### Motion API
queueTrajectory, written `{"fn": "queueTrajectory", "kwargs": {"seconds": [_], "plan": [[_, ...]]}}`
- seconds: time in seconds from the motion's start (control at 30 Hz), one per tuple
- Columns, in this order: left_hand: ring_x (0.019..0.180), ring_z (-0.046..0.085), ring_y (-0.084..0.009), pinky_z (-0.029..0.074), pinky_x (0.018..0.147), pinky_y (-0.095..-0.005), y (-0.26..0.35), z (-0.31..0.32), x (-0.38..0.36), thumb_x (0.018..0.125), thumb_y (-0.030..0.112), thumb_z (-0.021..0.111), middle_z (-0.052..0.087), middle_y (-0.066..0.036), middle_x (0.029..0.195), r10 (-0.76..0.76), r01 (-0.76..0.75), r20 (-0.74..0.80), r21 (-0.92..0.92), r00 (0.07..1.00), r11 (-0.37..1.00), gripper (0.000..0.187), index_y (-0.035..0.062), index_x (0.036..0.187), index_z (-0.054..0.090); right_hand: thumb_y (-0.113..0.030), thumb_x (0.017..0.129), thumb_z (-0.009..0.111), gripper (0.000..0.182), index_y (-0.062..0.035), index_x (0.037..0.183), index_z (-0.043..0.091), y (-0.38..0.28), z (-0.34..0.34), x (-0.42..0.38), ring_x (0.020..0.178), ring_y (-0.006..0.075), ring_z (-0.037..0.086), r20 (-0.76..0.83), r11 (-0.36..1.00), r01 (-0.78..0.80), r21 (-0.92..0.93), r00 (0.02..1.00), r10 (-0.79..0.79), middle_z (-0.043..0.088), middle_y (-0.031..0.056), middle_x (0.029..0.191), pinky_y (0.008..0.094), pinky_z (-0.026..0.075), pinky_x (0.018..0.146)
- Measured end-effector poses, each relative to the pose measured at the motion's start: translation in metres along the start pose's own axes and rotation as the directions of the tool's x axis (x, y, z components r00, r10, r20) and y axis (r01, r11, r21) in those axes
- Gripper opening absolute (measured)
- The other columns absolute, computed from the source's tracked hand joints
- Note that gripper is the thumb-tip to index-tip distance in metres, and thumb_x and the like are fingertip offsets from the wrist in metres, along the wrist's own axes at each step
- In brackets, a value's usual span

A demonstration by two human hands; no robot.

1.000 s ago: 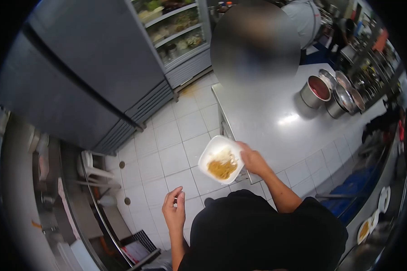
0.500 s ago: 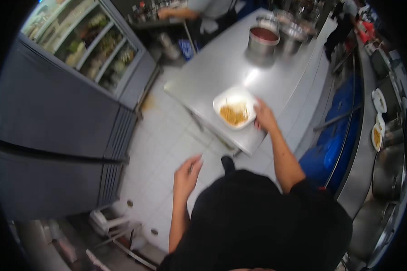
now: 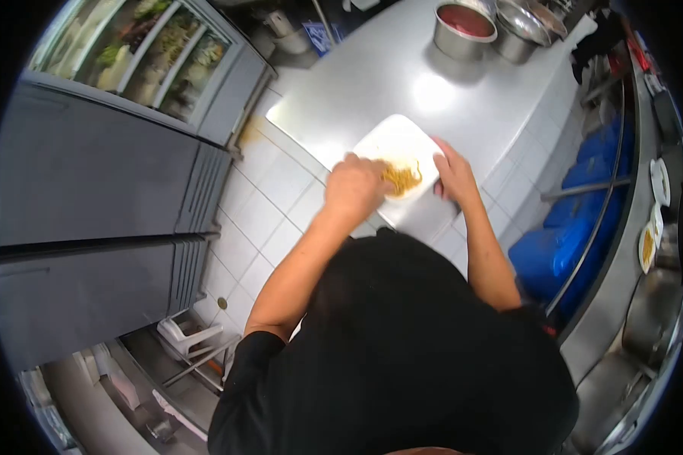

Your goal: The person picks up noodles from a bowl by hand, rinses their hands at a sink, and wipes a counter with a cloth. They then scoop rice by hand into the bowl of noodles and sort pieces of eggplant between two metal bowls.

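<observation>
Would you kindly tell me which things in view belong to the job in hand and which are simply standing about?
In the job:
white square bowl
yellow noodles inside it
right hand, holding the bowl's edge
left hand, fingers at the noodles

Standing about, apart from the hands:
steel pot with red contents
blue bins
glass-front fridge

Open way, I see, over surface [image 3: 334, 87] from left corner to red-filled pot [image 3: 464, 36]. Pot and metal bowls [image 3: 522, 24] block farther right. Near end obstructed by white dish [image 3: 401, 135], left hand [image 3: 354, 187], right hand [image 3: 455, 173].
</observation>
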State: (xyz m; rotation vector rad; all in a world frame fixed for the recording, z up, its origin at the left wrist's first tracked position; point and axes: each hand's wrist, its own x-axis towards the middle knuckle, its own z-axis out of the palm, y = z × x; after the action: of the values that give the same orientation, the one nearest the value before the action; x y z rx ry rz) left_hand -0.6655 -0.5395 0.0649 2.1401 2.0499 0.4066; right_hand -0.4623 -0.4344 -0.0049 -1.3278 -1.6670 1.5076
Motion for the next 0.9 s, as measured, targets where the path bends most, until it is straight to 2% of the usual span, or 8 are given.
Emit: {"fn": "queueTrajectory", "kwargs": {"seconds": [0.07, 0.2, 0.27, 0.43, 0.63, 0.77, 0.8, 0.9], "plan": [[0.089, 0.064, -0.028, 0.051, 0.076, -0.04, 0.001, 0.014, 0.023, 0.084, 0.031, 0.072, 0.072, -0.011, 0.088, -0.001, -0.047, 0.185, 0.254, 0.983, 0.966, 0.022, 0.0095, 0.089, 0.072, -0.019, 0.098, 0.045, 0.042, -0.0067, 0.137, 0.055, -0.002, 0.002, -0.004, 0.044, 0.0133, 0.056, -0.031, 1.0, -0.02, -0.001, 0.999, 0.02, 0.063, 0.0078, 0.067, 0.0299, 0.046, 0.042], [0.085, 0.064, -0.0254, 0.049, 0.069, -0.0384, -0.012, 0.049, 0.032, 0.08, 0.018, 0.063, 0.07, -0.007, 0.079, 0.14, -0.183, 0.147, 0.348, 0.979, 0.92, 0.009, 0.0116, 0.079, 0.068, -0.017, 0.098, 0.045, 0.043, -0.0072, 0.139, 0.054, 0.014, 0.006, -0.003, 0.043, 0.0113, 0.055, -0.08, 0.999, 0.048, -0.022, 0.996, -0.05, 0.063, 0.0062, 0.066, 0.0278, 0.044, 0.041], [0.083, 0.064, -0.0254, 0.049, 0.067, -0.0388, -0.012, 0.044, 0.035, 0.08, 0.014, 0.059, 0.07, -0.007, 0.077, 0.177, -0.214, 0.148, 0.293, 0.973, 0.932, 0.009, 0.0116, 0.077, 0.068, -0.016, 0.099, 0.046, 0.043, -0.008, 0.141, 0.053, 0.021, 0.007, -0.003, 0.043, 0.0088, 0.053, -0.081, 0.997, 0.068, -0.019, 0.994, -0.07, 0.063, 0.0037, 0.066, 0.0255, 0.042, 0.038], [0.082, 0.064, -0.0277, 0.052, 0.071, -0.0402, -0.015, 0.026, 0.044, 0.078, 0.019, 0.066, 0.068, -0.006, 0.077, 0.205, -0.228, 0.169, 0.131, 0.964, 0.965, 0.009, 0.0097, 0.077, 0.067, -0.016, 0.099, 0.049, 0.043, -0.0086, 0.141, 0.053, 0.016, 0.008, -0.004, 0.043, 0.0079, 0.053, -0.055, 0.998, 0.031, 0.049, 0.998, -0.029, 0.062, 0.0027, 0.064, 0.0245, 0.042, 0.038], [0.085, 0.065, -0.0269, 0.052, 0.07, -0.0412, -0.012, 0.018, 0.033, 0.083, 0.033, 0.068, 0.07, -0.007, 0.081, 0.151, -0.202, 0.258, 0.187, 0.954, 0.961, 0.022, 0.0112, 0.083, 0.071, -0.015, 0.096, 0.05, 0.043, -0.0061, 0.138, 0.056, 0.008, 0.003, -0.006, 0.046, 0.014, 0.058, -0.02, 0.999, -0.028, 0.033, 0.999, 0.028, 0.065, 0.009, 0.068, 0.0307, 0.049, 0.049], [0.088, 0.065, -0.0276, 0.053, 0.069, -0.0413, -0.003, 0.014, 0.024, 0.081, 0.051, 0.07, 0.07, -0.009, 0.084, 0.057, -0.085, 0.178, 0.155, 0.982, 0.984, 0.042, 0.0094, 0.082, 0.071, -0.017, 0.096, 0.049, 0.042, -0.0038, 0.136, 0.055, 0.009, 0.008, -0.008, 0.048, 0.0177, 0.063, -0.071, 1.0, 0.014, -0.021, 0.997, -0.015, 0.066, 0.0134, 0.067, 0.0334, 0.053, 0.052], [0.088, 0.065, -0.0273, 0.053, 0.069, -0.0408, 0.003, 0.005, 0.026, 0.079, 0.052, 0.072, 0.069, -0.009, 0.086, 0.0, -0.039, 0.243, 0.156, 0.97, 0.987, 0.043, 0.0089, 0.085, 0.07, -0.017, 0.096, 0.048, 0.044, -0.0035, 0.137, 0.053, 0.01, 0.01, -0.01, 0.049, 0.0182, 0.064, -0.089, 0.999, 0.03, -0.024, 0.996, -0.032, 0.067, 0.014, 0.067, 0.0336, 0.053, 0.053], [0.085, 0.064, -0.0273, 0.053, 0.068, -0.0408, 0.0, 0.016, 0.017, 0.077, 0.049, 0.074, 0.068, -0.009, 0.085, 0.043, -0.067, 0.109, 0.229, 0.993, 0.971, 0.042, 0.0103, 0.091, 0.067, -0.017, 0.096, 0.046, 0.048, -0.0031, 0.142, 0.046, 0.017, 0.015, -0.016, 0.05, 0.02, 0.065, -0.133, 0.999, 0.037, -0.017, 0.99, -0.039, 0.068, 0.0159, 0.068, 0.0345, 0.054, 0.053]]}}
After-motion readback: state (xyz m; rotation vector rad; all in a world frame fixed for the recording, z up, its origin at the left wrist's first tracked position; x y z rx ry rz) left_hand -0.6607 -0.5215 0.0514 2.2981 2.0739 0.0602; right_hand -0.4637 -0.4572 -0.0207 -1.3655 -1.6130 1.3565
